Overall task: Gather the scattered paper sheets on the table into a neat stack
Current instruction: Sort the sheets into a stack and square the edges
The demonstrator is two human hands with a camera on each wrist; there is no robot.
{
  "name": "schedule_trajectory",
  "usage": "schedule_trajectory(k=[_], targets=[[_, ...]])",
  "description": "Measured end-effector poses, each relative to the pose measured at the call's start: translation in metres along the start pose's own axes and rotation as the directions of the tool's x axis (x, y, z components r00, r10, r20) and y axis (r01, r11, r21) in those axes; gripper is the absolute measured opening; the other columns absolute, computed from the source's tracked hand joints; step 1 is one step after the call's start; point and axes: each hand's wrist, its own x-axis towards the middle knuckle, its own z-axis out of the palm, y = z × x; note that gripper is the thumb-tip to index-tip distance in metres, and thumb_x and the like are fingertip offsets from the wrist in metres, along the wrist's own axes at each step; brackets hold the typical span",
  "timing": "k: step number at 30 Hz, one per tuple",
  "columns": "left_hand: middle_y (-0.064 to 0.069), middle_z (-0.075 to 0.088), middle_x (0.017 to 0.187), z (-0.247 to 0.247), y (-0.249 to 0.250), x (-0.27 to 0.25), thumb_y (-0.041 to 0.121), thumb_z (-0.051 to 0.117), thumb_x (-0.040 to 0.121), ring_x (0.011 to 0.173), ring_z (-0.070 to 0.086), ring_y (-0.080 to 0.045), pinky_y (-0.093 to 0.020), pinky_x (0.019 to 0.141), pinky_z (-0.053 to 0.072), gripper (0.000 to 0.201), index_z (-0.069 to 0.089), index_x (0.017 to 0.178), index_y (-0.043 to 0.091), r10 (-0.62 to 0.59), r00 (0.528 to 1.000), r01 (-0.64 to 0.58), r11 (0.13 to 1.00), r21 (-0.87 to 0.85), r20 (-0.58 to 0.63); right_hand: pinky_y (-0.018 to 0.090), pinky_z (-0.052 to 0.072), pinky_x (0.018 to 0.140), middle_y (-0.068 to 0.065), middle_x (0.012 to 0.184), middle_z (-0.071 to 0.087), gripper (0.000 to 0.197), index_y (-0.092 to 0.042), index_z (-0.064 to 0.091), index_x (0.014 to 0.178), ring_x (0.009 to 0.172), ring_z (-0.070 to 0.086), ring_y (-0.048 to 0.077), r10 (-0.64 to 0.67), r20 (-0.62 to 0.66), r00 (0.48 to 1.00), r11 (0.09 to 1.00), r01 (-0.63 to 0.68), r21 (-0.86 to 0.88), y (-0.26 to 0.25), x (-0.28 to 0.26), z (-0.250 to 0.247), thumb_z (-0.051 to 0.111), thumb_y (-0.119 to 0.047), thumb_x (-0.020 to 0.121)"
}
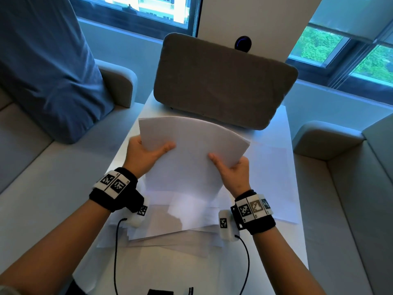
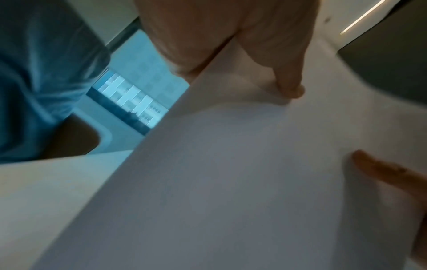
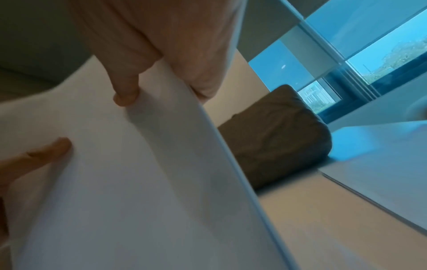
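Head view: person stands a bundle of plain white paper sheets [image 1: 187, 154] upright over the white rectangular table [image 1: 297, 248], one hand per side edge.
Left hand [image 1: 146, 155]: pinches the bundle's left edge, thumb across the front face, fingers curled behind; closed firmly on paper, nothing else in it.
Left wrist view: thumb tip [image 2: 293, 91] pressed flat on the sheet, other hand's thumb visible lower right; blurred, so can't count sheets.
Bundle: top edge bows in an arc, corners fanned at upper right, so edges aren't flush yet; bottom edge seems to sit at or just above the loose white sheets lying on the table [image 1: 170, 231], contact hidden.
Right hand [image 1: 231, 169]: pinches the right edge the same way, thumb in front, fingers behind.
Right wrist view: several sheet edges show as offset lines [image 3: 233, 155], confirming misalignment.
Step, my read: jogging the bundle square.
Do it well: loosen both pinches slightly, let sheets drop, tap bottom edge on a bare bit of table, then turn & tap a side edge.
Watch: too tight a grip keeps the bow; tapping on loose sheets may skid them.
Behind: grey fabric cushion [image 1: 223, 81] at far end, well apart from hands.
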Motion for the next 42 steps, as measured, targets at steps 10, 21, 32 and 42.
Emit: schedule_trajectory(k=[10,21,32,42], targets=[[0.014,0.067,0.077,0.016,-0.027,0.017,0.014,0.083,0.067,0.062,0.064,0.007,-0.012,0.061,0.052,0.032,0.069,0.095,0.009,-0.16,0.987,0.16,0.987,0.023,-0.016,0.024,0.053,0.078,-0.007,0.09,0.068,0.006,-0.019,0.064,0.091,0.084,0.065,0.011,0.345,0.119,0.931,0.932,-0.324,-0.164,0.076,-0.018,-0.003,0.059,-0.022,0.092],[-0.006,0.064,0.103,0.061,-0.007,0.042,0.02,0.067,0.087,0.083,0.063,-0.01,-0.009,0.067,0.048,0.036,0.061,0.115,-0.002,-0.058,0.997,0.06,0.997,0.042,-0.049,0.031,0.047,0.051,0.005,0.085,0.055,0.021,-0.019,0.05,0.099,0.072,0.055,0.023,0.299,-0.183,0.936,0.91,-0.338,-0.239,0.108,-0.013,-0.031,0.034,-0.033,0.101],[-0.014,0.048,0.139,0.177,-0.059,-0.026,0.021,0.051,0.096,0.125,0.048,-0.028,-0.022,0.095,0.035,0.048,0.035,0.139,0.006,-0.356,0.755,0.041,0.864,0.502,0.551,0.044,0.048,0.078,0.012,0.088,0.056,0.037,-0.011,0.055,0.094,0.085,0.056,0.036,0.302,-0.49,0.817,0.77,-0.513,-0.38,0.12,-0.009,-0.153,0.031,-0.037,0.084],[-0.013,0.063,0.108,0.254,-0.087,-0.055,0.02,0.071,0.08,0.099,0.06,-0.028,-0.037,0.087,0.051,0.036,0.056,0.109,0.005,-0.536,0.608,0.048,0.761,0.647,0.585,0.047,0.048,0.069,0.016,0.077,0.052,0.033,-0.009,0.053,0.087,0.072,0.051,0.029,0.378,-0.583,0.719,0.612,-0.667,-0.426,0.169,-0.019,-0.249,0.03,-0.032,0.087]])
